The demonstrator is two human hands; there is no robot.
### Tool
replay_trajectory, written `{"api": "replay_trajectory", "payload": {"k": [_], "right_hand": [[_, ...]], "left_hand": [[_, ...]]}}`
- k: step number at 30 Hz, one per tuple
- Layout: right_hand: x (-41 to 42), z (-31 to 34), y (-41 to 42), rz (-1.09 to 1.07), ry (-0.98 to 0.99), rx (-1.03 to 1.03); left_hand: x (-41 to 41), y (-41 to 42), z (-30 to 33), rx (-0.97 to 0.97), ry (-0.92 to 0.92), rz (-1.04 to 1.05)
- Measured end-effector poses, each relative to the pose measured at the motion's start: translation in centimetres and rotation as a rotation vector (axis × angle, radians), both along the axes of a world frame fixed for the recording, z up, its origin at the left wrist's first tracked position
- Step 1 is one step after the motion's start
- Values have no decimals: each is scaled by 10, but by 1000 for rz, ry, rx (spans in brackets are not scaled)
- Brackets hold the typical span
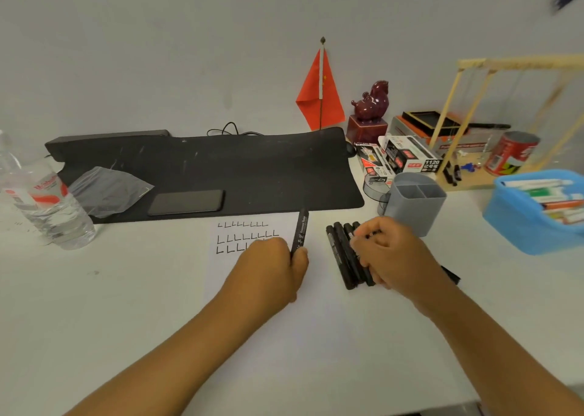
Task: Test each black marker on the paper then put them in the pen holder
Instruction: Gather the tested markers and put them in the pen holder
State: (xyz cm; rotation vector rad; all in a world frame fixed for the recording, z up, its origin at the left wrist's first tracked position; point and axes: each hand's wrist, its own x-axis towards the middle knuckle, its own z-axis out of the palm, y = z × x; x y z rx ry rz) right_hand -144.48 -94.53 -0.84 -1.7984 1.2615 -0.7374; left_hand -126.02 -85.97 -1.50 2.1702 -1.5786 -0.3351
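Marker testing at a white surface (126,289), viewed from above the hands.

Left hand (268,267) on the paper (221,273), fingers curled round one marker (301,230), its far end tilted up and away, tip hidden under the hand. Right hand (388,251) on the row of markers (339,254) just beside the paper, fingers bent over them, grip unclear. Grey holder (417,200) near, behind the row, seemingly empty. Best done with light pressure, a short stroke in the bare space after the last L marks (243,235), paper kept flat.
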Motion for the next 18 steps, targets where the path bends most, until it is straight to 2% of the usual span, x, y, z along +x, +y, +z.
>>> {"api": "replay_trajectory", "payload": {"k": [2,5,10,13,18], "right_hand": [[-23,-7,-12,-172,123,-147],[-50,-18,-23,-289,232,-209],[-75,-40,-29,-327,433,-255],[-80,-46,-33,-344,527,-281],[-76,-48,-41,-259,618,-319]], "left_hand": [[-17,-25,-4,34,-2,31],[-40,-52,-15,68,-16,54],[-56,-68,-33,126,-95,106],[-58,-67,-38,139,-186,65],[-58,-73,-37,144,-269,104]]}}
